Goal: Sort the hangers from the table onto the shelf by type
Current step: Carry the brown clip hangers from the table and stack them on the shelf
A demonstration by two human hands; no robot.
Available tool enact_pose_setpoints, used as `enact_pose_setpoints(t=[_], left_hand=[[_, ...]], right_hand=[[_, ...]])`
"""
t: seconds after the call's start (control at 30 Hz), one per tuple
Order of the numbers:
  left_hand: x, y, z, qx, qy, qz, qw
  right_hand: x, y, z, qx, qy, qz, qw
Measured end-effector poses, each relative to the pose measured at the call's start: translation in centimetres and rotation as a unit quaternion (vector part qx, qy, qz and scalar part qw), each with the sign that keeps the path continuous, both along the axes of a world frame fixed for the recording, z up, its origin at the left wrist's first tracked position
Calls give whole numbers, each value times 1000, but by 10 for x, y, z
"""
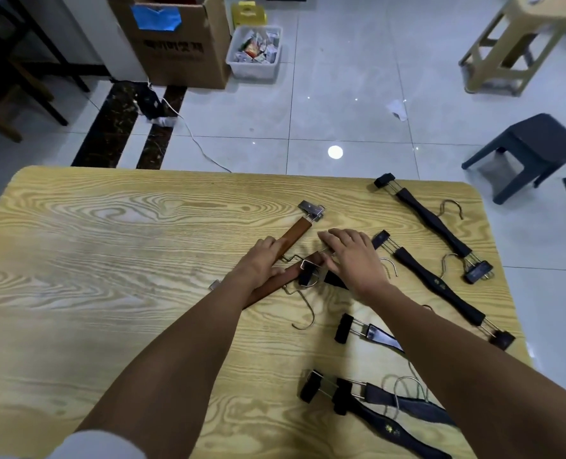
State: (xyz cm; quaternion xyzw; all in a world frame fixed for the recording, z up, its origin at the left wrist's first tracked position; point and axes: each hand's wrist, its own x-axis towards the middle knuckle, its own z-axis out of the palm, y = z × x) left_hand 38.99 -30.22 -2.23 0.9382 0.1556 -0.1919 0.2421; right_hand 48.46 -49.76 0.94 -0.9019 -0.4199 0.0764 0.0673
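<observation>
Table (109, 260): wood-grained top, seen from above; all hangers are laid on its right half.
Left hand (261, 258): laid over the upper brown hanger; the fingers are curled over its bar and grip it.
Right hand (353, 256): placed palm down, just right of the left hand; the fingers are held nearly straight and spread, with the tips pressed on a wire rod where the hangers cross.
Upper brown hanger (297, 230): wooden bar running diagonally from under the left hand to a metal clip (312, 209) at its far end.
Lower brown hanger (276, 282): crossed beneath the left wrist and partly hidden; its steel hook (305, 314) is turned toward the viewer.
Black hanger A (335, 279): largely covered by the right hand, touching the lower brown hanger.
Black hanger B (430, 220): laid diagonally near the far right corner.
Black hanger C (440, 286): laid beside B and roughly parallel to it.
Black hanger D (379, 336): partly hidden under the right forearm; one clip end is exposed.
Black hangers E (371, 419) and F (417, 407): overlapped near the table's near edge.
Floor: pale tiles, on which a cardboard box (175, 44), a plastic bin (255, 54), a dark stool (533, 147) and a beige stool (513, 44) are set.
</observation>
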Motion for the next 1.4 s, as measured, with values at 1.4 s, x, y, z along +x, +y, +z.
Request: enact_pose_setpoints(t=[1.4], left_hand=[[15,-6,4,61,-1,23,998]], right_hand=[[-5,-33,19,-53,62,-16,997]])
